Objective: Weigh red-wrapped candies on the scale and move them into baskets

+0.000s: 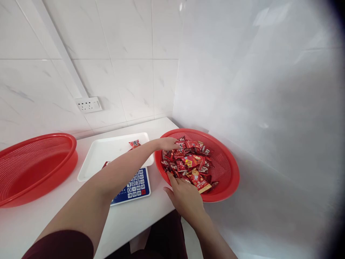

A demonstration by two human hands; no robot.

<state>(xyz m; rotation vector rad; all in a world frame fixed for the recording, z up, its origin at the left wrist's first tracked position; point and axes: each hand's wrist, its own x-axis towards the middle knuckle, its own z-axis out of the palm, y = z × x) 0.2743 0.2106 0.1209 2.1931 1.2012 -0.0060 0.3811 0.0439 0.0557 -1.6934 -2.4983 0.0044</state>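
A red plastic basket (225, 180) holds a heap of small wrapped snack packets (190, 161), mostly red, some with yellow and gold prints. My left hand (169, 144) reaches across into its far left side, fingers together at a red snack packet (181, 146) with a dark character on it. The fingertips are partly hidden there. My right hand (185, 196) lies over the near rim, its fingers stretched onto the packets and its thumb apart. A white scale tray (99, 154) to the left bears a red packet (134, 144) and another partly behind my left arm.
A blue scale keypad (134, 187) sits before the tray, partly covered by my left forearm. Another red basket (40, 169) stands at the left on the white table (159, 216). A wall socket (88, 104) and tiled walls border the table.
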